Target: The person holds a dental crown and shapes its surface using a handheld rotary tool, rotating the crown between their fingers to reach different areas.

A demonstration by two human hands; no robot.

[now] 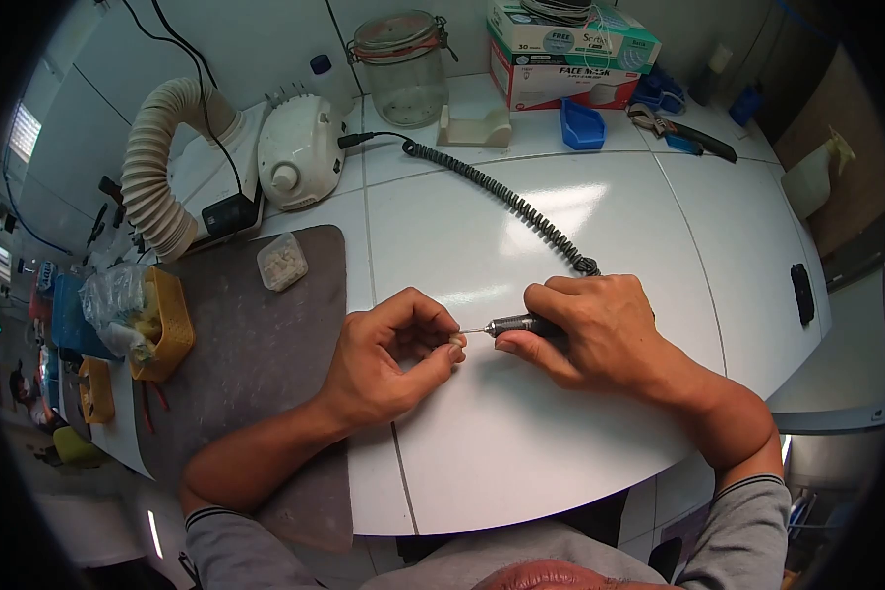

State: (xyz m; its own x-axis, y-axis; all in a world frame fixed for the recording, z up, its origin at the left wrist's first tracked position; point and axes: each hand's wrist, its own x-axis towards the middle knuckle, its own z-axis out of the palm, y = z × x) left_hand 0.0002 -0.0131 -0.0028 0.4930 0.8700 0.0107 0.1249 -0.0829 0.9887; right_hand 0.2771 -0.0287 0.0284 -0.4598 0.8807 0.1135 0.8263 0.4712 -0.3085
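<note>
My right hand point(600, 329) is wrapped round a dark rotary handpiece point(509, 325), its thin metal bit pointing left. My left hand point(388, 359) pinches a small pale piece point(457, 339) between thumb and fingertips, and the bit's tip meets it or lies right beside it. Most of the piece is hidden by the fingers. A black coiled cord point(501, 190) runs from behind my right hand to a white control unit point(300, 162) with a knob. Left of my hands, a small clear box point(282, 263) of pale pieces sits on a dark mat point(265, 344).
A ribbed hose point(152, 162) arches at back left. Yellow baskets point(174, 329) stand at the left edge. Along the back are a glass jar point(403, 74), mask boxes point(570, 74), a blue tray point(582, 126) and pliers point(693, 136). A black object point(801, 294) lies far right.
</note>
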